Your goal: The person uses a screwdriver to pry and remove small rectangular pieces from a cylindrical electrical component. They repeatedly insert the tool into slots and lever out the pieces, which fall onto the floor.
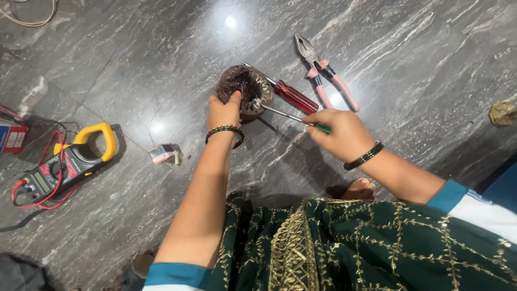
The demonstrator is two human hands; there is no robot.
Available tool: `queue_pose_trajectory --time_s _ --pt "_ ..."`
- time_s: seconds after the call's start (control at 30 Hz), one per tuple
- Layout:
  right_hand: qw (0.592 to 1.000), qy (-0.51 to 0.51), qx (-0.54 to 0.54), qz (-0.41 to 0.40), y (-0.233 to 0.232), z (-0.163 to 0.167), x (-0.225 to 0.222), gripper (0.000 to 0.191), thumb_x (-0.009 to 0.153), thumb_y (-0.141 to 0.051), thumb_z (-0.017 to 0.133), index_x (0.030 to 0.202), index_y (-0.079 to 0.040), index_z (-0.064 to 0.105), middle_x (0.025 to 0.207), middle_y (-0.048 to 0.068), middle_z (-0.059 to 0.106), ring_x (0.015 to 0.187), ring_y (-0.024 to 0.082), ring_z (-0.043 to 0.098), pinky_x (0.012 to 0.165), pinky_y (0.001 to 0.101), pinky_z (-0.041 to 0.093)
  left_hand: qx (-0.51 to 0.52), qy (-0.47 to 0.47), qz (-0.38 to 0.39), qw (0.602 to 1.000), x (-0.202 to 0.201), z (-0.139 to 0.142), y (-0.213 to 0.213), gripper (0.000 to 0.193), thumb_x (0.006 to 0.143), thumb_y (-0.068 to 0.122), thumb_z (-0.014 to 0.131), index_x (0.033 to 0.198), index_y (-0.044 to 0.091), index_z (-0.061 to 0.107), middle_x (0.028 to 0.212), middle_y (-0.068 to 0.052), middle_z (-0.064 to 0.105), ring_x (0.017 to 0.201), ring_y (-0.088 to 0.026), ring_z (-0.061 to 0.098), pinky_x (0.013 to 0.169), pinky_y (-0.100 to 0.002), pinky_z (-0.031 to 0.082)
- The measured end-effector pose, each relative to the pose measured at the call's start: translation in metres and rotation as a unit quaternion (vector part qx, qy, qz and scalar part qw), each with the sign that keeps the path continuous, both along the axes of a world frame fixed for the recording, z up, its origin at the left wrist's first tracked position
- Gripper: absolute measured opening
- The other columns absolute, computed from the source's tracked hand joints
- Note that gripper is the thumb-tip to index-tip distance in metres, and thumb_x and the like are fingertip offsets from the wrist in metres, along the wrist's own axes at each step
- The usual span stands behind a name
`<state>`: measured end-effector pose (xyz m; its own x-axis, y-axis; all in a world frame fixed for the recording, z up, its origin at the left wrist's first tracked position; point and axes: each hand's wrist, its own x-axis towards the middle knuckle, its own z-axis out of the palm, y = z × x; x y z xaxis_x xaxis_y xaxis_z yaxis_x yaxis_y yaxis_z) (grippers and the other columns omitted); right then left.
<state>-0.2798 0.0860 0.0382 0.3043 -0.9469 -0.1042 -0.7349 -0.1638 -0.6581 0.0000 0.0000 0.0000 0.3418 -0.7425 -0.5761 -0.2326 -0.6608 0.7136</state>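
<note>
Nearest me, my right hand (pixel 344 134) is closed around the green handle of a thin screwdriver (pixel 288 116), its shaft angled left so the tip meets the rim of the motor stator (pixel 249 92). My left hand (pixel 225 111) grips the near side of that stator, thumb pressed into the tangle of dark copper winding at its centre.

The stator sits on the grey stone floor (pixel 409 64), roughly mid-floor and well away from any edge I can see. I judge it heavy for its size and rigid in the laminated iron ring, so the outer ring is the place to hold it. The windings look springy, thin-wired and easily nicked, and I would keep my grip off them where I can. The polished floor may let the ring slide under the tool.

Just beyond lies a red-handled screwdriver (pixel 293 96), touching the stator's far side, then pink-handled pliers (pixel 323 73). Well off to the left rests a yellow clamp meter (pixel 67 161) with red leads.
</note>
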Motion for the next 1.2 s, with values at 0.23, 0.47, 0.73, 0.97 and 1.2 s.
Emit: queue_pose_trajectory --time_s 0.23,0.47,0.73,0.97,1.2 --pt "0.977 0.134 -0.107 0.123 -0.02 0.029 0.045 0.027 0.092 -0.018 0.067 0.115 -0.007 0.075 0.098 0.013 0.075 0.079 0.034 0.072 0.065 0.0472 0.055 0.005 -0.073 -0.06 0.995 -0.015 0.003 0.013 0.061 0.087 0.045 0.073 0.12 -0.003 0.054 0.096 -0.026 0.071 0.08 -0.038 0.067 0.069 -0.047 0.052" --pt "0.999 0.047 0.005 -0.007 -0.024 0.054 0.01 0.028 0.087 -0.028 0.071 0.109 -0.013 0.079 0.092 0.016 0.076 0.08 0.032 0.074 0.075 0.0409 0.058 -0.018 -0.17 -0.134 0.976 -0.024 -0.009 0.018 0.065 0.088 0.053 0.067 0.117 -0.004 0.06 0.114 -0.032 0.068 0.111 -0.049 0.064 0.098 -0.051 0.049" --pt "0.988 0.109 -0.099 -0.047 0.044 0.073 0.023 0.021 0.088 -0.025 0.07 0.104 -0.014 0.078 0.094 0.006 0.075 0.072 0.029 0.072 0.063 0.039 0.058 -0.01 -0.167 -0.141 0.976 -0.026 -0.004 0.01 0.066 0.088 0.053 0.067 0.117 -0.005 0.059 0.11 -0.034 0.069 0.108 -0.048 0.066 0.096 -0.05 0.05" --pt "0.986 0.06 -0.135 -0.079 0.052 0.07 0.023 0.018 0.091 -0.022 0.071 0.106 -0.015 0.077 0.095 0.004 0.074 0.074 0.027 0.072 0.064 0.0378 0.057 -0.008 -0.166 -0.131 0.977 -0.026 -0.002 0.007 0.065 0.087 0.052 0.067 0.117 -0.004 0.061 0.113 -0.031 0.069 0.11 -0.046 0.066 0.098 -0.048 0.05" --pt "0.987 0.092 -0.111 -0.075 0.061 0.063 0.021 0.018 0.087 -0.023 0.071 0.102 -0.015 0.078 0.094 0.003 0.075 0.07 0.027 0.071 0.059 0.0383 0.056 0.008 -0.151 -0.119 0.981 -0.028 0.002 0.006 0.066 0.086 0.051 0.068 0.121 -0.004 0.059 0.117 -0.032 0.068 0.114 -0.046 0.064 0.099 -0.048 0.048"
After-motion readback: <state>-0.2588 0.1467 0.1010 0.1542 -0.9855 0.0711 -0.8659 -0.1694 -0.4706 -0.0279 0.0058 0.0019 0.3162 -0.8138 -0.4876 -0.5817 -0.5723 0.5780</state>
